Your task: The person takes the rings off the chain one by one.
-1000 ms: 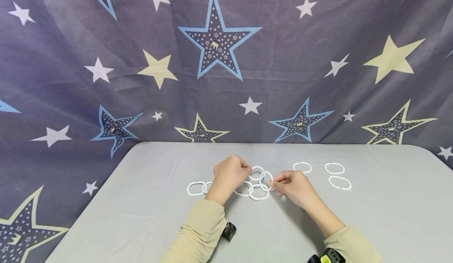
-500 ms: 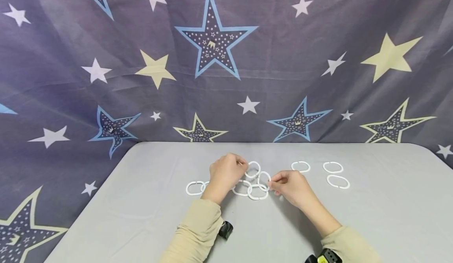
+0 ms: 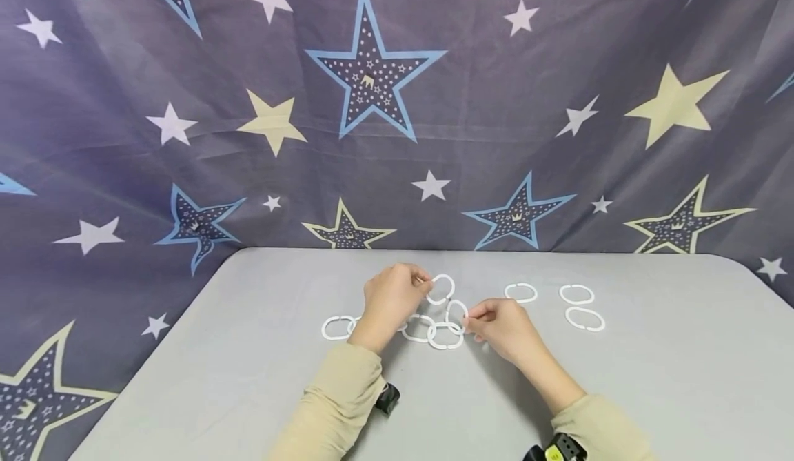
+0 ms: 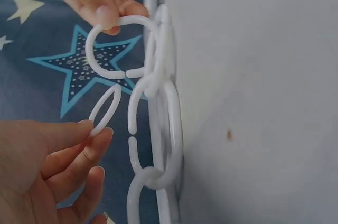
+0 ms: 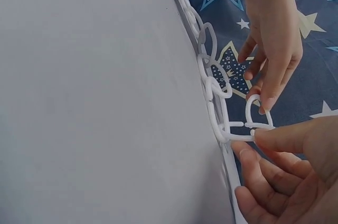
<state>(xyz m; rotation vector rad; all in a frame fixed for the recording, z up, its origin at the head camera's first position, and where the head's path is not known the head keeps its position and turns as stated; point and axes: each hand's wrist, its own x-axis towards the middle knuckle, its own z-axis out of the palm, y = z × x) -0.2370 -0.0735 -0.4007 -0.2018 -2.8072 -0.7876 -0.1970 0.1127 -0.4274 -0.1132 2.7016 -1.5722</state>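
Note:
Between thumb and fingers, my left hand pinches a loose white plastic chain link, tilted above the table. My right hand pinches the end link of a white chain and lifts it. In the left wrist view this end link has a narrow gap in its side facing the loose link. The two links are close but apart there. The rest of the chain lies leftward on the table, partly hidden behind my left wrist.
Separate white links lie at the back right: one behind my right hand, two more farther right. The chain's far end is left of my left arm. A star-printed cloth hangs behind the grey table.
The loose link in my left hand has moved up and away from the end link, which it overlapped in view before. My right hand keeps its pinch and shifts slightly left in view.

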